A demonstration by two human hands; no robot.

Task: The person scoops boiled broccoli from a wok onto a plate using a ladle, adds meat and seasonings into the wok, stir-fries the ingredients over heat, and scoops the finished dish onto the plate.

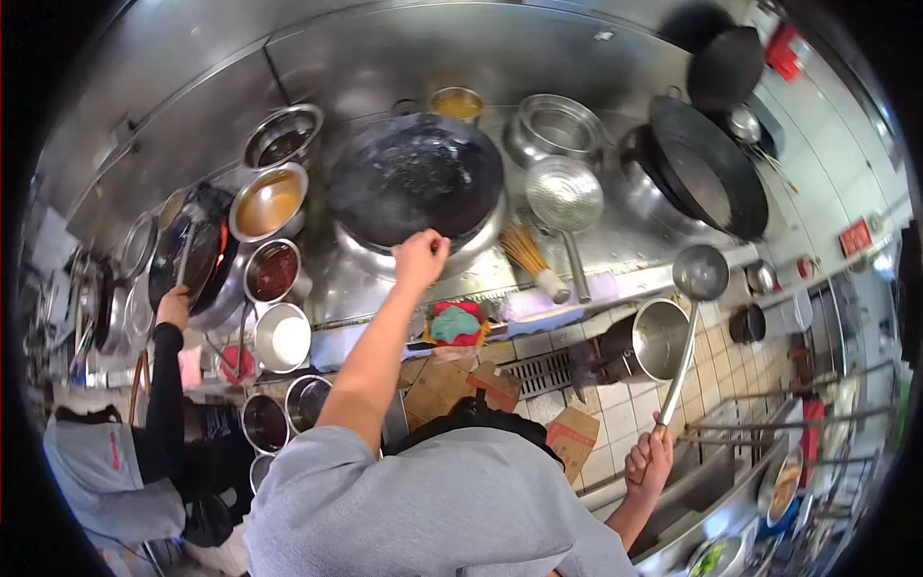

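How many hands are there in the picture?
3: left hand at the central wok, right hand on the ladle, co-worker's hand at the left-side wok. Another may be hidden.

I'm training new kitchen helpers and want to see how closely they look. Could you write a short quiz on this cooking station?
1. Multiple choice: what does the right hand of the person wearing the camera hold?
a) a cleaver
b) a long-handled ladle
c) a pair of tongs

2. True or false: the bamboo brush lies to the right of the large black wok nearest the left hand.

3. Short answer: what colour is the liquid in the bowl just left of that wok?

Key: 1: b; 2: true; 3: orange-brown.
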